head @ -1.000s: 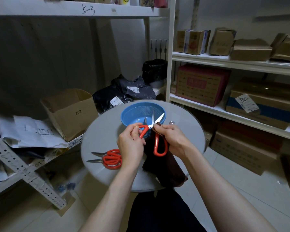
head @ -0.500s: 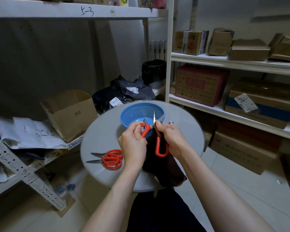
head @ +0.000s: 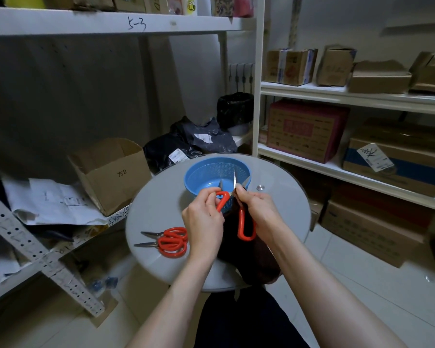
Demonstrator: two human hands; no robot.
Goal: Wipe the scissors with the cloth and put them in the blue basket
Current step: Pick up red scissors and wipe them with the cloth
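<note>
The scissors [head: 245, 229] are held more closed than a second ago, with the blades raised over the blue basket [head: 201, 172]. One handle is pinched by the left hand [head: 206, 217], and the cloth [head: 256, 267] and blade base are gripped by the right hand [head: 259, 209] (wiping is judged unfinished). Nothing is seen lying in the basket.

The blades [head: 235, 177] of the scissors [head: 241, 217] you hold stand closer together now: a second ago they spread in a wide V over the blue basket [head: 199, 172], and one now points almost straight up. The long red handle loop [head: 246, 238] below your right hand [head: 261, 209] hangs more upright than before, against the cloth [head: 249, 262].
</note>
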